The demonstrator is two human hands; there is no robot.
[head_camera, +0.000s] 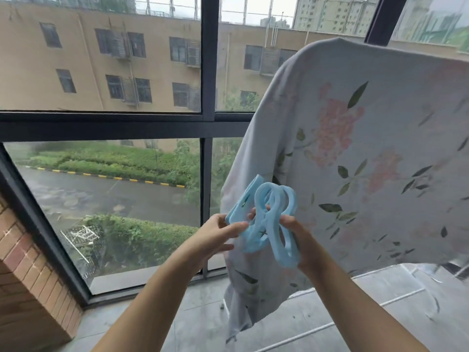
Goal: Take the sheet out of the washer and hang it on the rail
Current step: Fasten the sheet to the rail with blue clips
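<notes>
Pale sheet (355, 148) behind fingers (236, 226) and clips (253, 189)

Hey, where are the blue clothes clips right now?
In the head view, low and centre: the blue clips are held between the left hand and the right hand, in front of the hanging floral sheet, near its left edge.

From here I see the sheet (355, 148) draped over a support that its top fold hides, so I cannot say what bears it. The left edge falls in a narrow tail toward the grey floor (198, 316), and I cannot tell whether the tip touches. The floor is smooth and faintly glossy. Thin white lines (317, 329) cross it at right, whether cord or marking I cannot tell. A small white thing (222, 306) sits on the floor just beside the tail.
</notes>
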